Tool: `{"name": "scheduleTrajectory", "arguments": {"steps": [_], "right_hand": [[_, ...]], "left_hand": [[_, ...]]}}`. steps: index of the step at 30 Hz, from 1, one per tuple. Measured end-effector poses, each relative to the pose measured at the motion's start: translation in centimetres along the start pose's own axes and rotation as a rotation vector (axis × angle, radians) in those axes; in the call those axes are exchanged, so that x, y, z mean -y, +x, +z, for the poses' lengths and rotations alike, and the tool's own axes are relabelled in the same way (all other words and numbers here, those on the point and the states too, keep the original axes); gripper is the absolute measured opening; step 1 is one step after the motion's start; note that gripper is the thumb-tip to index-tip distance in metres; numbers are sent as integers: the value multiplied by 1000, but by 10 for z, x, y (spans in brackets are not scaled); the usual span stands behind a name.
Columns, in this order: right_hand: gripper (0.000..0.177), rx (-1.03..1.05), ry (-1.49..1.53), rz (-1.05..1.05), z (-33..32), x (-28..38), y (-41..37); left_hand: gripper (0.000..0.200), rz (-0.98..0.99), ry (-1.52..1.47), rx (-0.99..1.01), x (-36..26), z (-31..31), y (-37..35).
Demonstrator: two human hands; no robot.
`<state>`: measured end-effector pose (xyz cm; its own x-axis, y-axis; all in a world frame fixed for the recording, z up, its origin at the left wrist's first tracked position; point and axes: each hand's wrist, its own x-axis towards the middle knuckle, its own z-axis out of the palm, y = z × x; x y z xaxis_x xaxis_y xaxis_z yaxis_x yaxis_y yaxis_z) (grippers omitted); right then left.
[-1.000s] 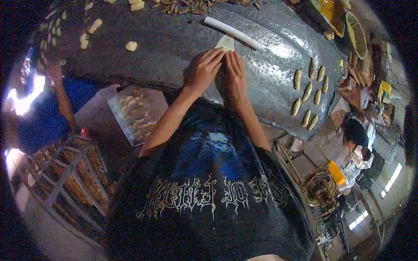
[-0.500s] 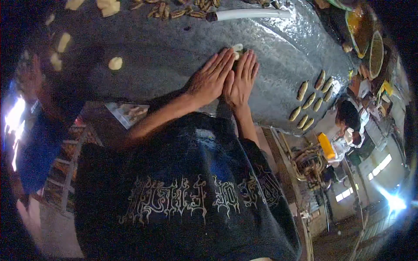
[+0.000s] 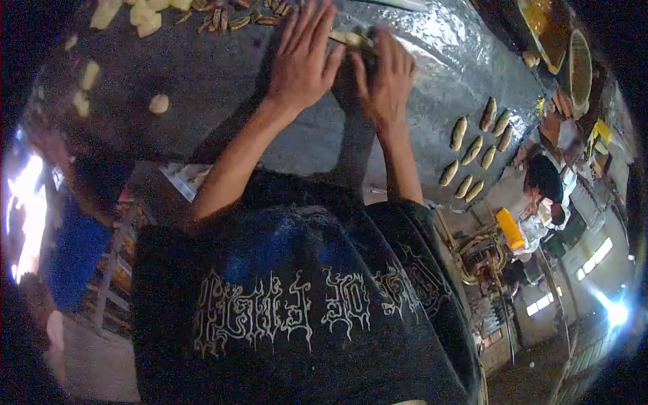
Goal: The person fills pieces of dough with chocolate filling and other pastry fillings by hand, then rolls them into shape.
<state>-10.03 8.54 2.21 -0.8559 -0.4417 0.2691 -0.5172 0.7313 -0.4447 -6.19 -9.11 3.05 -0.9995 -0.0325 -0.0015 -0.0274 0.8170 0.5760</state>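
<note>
A pale, elongated strip of dough (image 3: 352, 39) lies on the dark work surface between my hands, near its far side. My left hand (image 3: 302, 64) is palm down with fingers stretched out, at the strip's left end. On the other side, my right hand (image 3: 391, 77) also has its fingers extended and the thumb apart; its fingertips are blurred beside the strip's right end. Whether either hand presses on the dough is hard to see. To the left, a small round dough piece (image 3: 158, 104) rests on the dark table (image 3: 223, 81).
Several filled-looking oblong rolls (image 3: 474, 150) lie at the right. Brown finger-shaped pieces (image 3: 239, 23) and pale dough lumps (image 3: 143, 17) are along the far edge, near a white tube (image 3: 398, 3). A person in blue (image 3: 77, 250) is at the left; others are at the right.
My hands have moved apart and farther up the table, from close together over the dough. More of the strip shows between them now. The view has shifted slightly.
</note>
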Motion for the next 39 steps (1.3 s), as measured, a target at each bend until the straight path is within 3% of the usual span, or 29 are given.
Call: {"name": "scheduleTrajectory", "arguments": {"steps": [1,2,3,5,8,11,15,18,19,20,22,24,28,31,35,39], "right_hand": [[58,98,-13,-24,1,-3,-8],[61,191,-35,-39,4,-11,-13],[63,273,-68,-53,2,-22,-13],[52,305,5,-73,-5,-40,-2],[35,644,21,185,-59,-41,25],[36,422,372,378,-132,-59,25],[34,-637,289,155,-187,-54,3],[32,-579,-122,303,-136,-120,-46],[29,-359,-339,253,-113,-144,-75],[29,-74,-338,522,-124,-114,-92],[42,-275,-403,373,-103,-106,-119],[50,-313,-418,322,-110,-70,-135],[54,-331,-313,258,-98,-18,-148],[44,-292,-98,99,-76,9,-136],[41,-105,57,-20,-24,53,-100],[39,135,197,-192,30,107,-40]], "left_hand": [[68,-30,-38,50,-3,-9,-11],[55,142,-98,-237,10,11,-22],[52,128,-42,-258,8,12,-38],[47,78,18,-293,2,11,-62],[46,-33,-13,-268,-12,11,-107],[48,-115,-50,-292,-28,18,-143],[51,-234,-51,-319,-36,23,-179],[52,-254,-70,-356,-34,28,-182],[53,-260,-70,-371,-33,26,-182],[54,-250,-45,-370,-32,23,-181],[55,-239,9,-367,-25,16,-175],[55,-258,-42,-409,-20,10,-173],[55,-290,-28,-529,17,-5,-175],[55,-358,33,-652,61,-27,-178],[58,-487,17,-761,110,-79,-174],[58,-544,-63,-714,161,-99,-167]]}}
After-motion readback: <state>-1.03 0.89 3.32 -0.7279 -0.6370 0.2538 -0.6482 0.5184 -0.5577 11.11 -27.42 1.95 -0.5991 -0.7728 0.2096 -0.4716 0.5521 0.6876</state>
